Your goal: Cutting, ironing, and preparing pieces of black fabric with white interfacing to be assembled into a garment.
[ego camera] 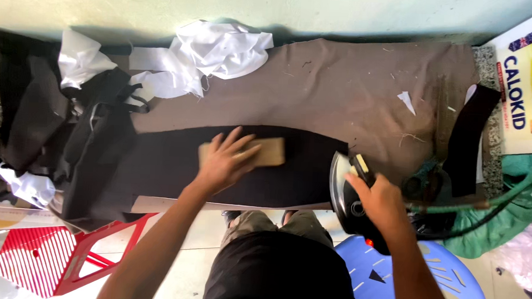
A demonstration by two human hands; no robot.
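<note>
My left hand (pixel 223 159) lies flat, fingers spread, pressing on a small tan wooden block (pixel 260 152) that sits on a strip of black fabric (pixel 175 169). The fabric stretches lengthwise across the brown-covered ironing bench (pixel 340 87), near its front edge. My right hand (pixel 383 202) is wrapped around the handle of a black steam iron (pixel 351 195), which is tipped up on its side at the right end of the black strip, its silvery soleplate facing the block. A green hose (pixel 503 193) runs from the iron off to the right, over a heap of green cloth (pixel 489 237). At the far edge of the bench lies a crumpled pile of white fabric (pixel 216 51), and to the left a heap of black garment pieces (pixel 87 136) hangs over the end. Another black piece (pixel 467 140) lies at the right end of the bench, beside a printed cardboard box (pixel 529 89); I cannot tell what is in the box. Below the bench, a red plastic stool (pixel 58 260) stands to my left and a blue plastic stool (pixel 427 282) to my right.
</note>
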